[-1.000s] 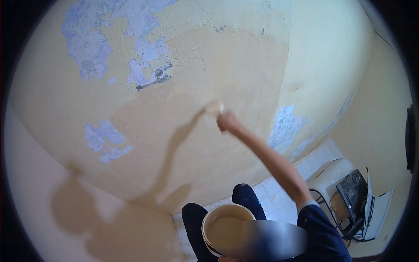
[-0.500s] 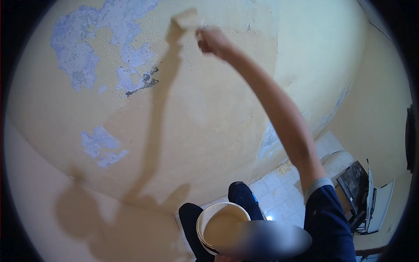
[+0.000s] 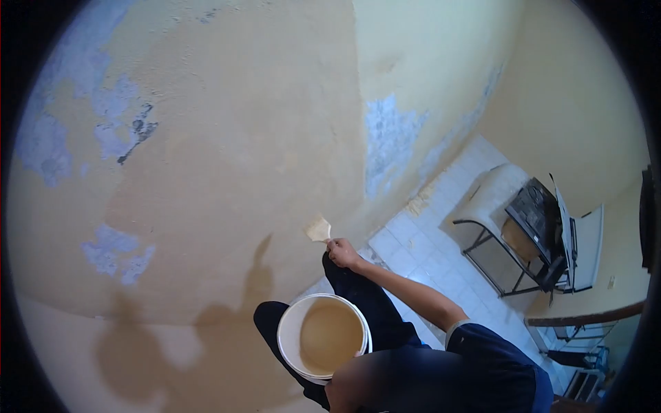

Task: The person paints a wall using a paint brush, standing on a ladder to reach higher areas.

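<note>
My right hand [image 3: 341,253] is closed round the handle of a wide paintbrush [image 3: 318,229]. The brush head is coated in tan-cream paint and points up and left, close to the lower wall. A white bucket [image 3: 286,342] is at my lap between my knees, with tan paint [image 3: 330,336] inside. My left hand [image 3: 357,354] is at the bucket's near right rim, where only a fingertip shows; the rest is hidden or blurred. It appears to grip the bucket. The wall [image 3: 234,138] carries a broad tan painted patch.
Peeled bluish patches [image 3: 389,141] mark the wall, with a dark crack [image 3: 141,131] at left. White floor tiles [image 3: 413,241] lie right of my legs. Further right stands a metal-framed chair [image 3: 482,237] with a black panel [image 3: 533,213] on it. A curved brown edge [image 3: 585,318] is at lower right.
My right hand has come down from high on the wall to near my knee, with the paintbrush still in it. The view has swung to the right, and the bucket shows more fully.
</note>
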A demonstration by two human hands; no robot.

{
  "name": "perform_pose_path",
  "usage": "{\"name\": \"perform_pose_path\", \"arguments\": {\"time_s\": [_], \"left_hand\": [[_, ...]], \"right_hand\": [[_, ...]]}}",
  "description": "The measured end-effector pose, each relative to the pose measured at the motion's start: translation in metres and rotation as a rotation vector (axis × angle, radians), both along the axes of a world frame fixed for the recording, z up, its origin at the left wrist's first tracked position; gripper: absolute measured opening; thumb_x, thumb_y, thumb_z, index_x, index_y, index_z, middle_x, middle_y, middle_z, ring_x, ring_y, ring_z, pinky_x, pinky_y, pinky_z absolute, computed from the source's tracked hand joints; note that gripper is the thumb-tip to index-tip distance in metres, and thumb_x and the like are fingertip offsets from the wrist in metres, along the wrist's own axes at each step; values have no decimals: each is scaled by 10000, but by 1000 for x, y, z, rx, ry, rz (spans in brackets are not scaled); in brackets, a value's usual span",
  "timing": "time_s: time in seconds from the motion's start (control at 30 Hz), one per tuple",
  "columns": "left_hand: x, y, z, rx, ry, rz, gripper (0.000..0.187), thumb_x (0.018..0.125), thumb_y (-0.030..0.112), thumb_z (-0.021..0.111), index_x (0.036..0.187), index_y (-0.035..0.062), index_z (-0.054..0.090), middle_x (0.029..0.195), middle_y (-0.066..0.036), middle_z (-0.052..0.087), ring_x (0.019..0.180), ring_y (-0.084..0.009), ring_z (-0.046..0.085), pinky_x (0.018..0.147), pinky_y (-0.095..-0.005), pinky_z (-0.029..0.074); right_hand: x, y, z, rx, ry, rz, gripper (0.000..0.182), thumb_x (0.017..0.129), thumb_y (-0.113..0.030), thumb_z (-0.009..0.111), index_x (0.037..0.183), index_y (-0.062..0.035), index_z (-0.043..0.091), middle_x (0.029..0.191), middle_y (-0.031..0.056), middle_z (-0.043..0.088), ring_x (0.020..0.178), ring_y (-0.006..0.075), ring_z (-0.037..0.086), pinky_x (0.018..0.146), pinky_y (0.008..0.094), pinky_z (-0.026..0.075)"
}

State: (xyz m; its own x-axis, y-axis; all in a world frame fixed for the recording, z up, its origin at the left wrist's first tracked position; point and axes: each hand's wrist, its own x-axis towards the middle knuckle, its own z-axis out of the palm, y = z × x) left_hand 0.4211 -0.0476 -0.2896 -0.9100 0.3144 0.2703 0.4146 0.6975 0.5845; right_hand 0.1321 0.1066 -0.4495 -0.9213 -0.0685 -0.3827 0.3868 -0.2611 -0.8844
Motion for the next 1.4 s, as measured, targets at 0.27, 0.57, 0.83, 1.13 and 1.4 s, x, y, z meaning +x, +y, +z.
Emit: {"name": "perform_pose_path", "arguments": {"time_s": [0.27,0.57,0.83,1.13,1.4], "left_hand": [[-9,-4,8,10,-82,-20,521,775,181,720,1218,31,489,509,7,511,415,-155,508,440,-284,429],[0,-2,17,-11,-95,36,481,779,170,712,1187,19,508,468,23,475,378,-125,472,415,-256,393],[2,3,18,47,-130,73,439,787,171,701,1156,4,533,446,25,428,359,-111,433,391,-248,354],[1,3,37,-2,-197,43,403,803,140,684,1139,-21,532,448,24,395,367,-95,380,386,-249,322],[4,0,38,37,-56,21,428,786,85,676,1162,-44,516,450,6,396,371,-95,391,393,-238,333]], "right_hand": [[11,5,-10,41,133,-198,362,980,-303,407,761,-30,501,516,2,436,364,85,379,346,256,296],[13,-9,-13,398,331,-132,363,978,-296,435,801,7,526,585,20,472,534,93,452,500,271,385],[13,-6,-6,473,369,-120,379,973,-298,440,797,24,532,587,75,485,547,144,462,526,312,400],[17,-7,3,456,325,-127,385,967,-295,438,800,39,532,615,145,520,575,202,484,559,371,406],[17,-9,10,476,397,-121,348,950,-262,454,808,48,521,597,223,526,541,350,527,541,428,411]]}}
